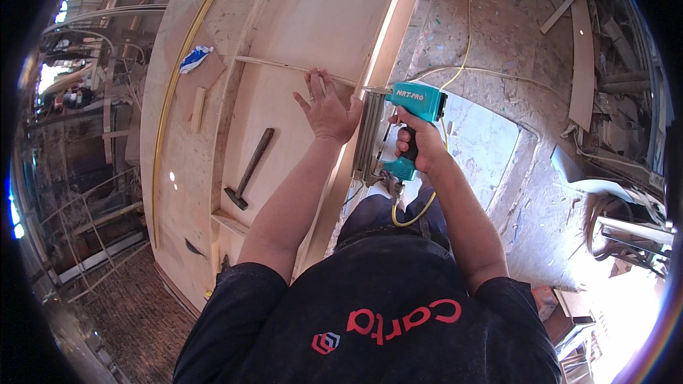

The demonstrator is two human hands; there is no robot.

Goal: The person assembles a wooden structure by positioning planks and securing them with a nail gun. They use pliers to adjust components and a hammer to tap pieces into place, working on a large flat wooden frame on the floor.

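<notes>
A teal nail gun (pixel 418 102) is gripped in my right hand (pixel 422 144), fingers wrapped round its black handle. Its nose meets the outer side of the long wooden rail (pixel 388 39), near where a thin crosspiece (pixel 292 67) joins it. A yellow air hose (pixel 418 219) loops from the tool's lower end. My left hand (pixel 331 109) lies with fingers spread over the crosspiece and the inner side of that rail, holding nothing. Inside the shallow wooden frame, a hammer (pixel 250 171) rests on the plywood panel (pixel 281 107), left of my left forearm.
Left of the frame, a blue-and-white packet (pixel 196 59) and a small wood block (pixel 198 110) lie on the worktable (pixel 167 192). A long yellow strip (pixel 174 85) curves along the table. Wood offcuts (pixel 583 50) litter the floor at the right, where a hose (pixel 491 71) crosses.
</notes>
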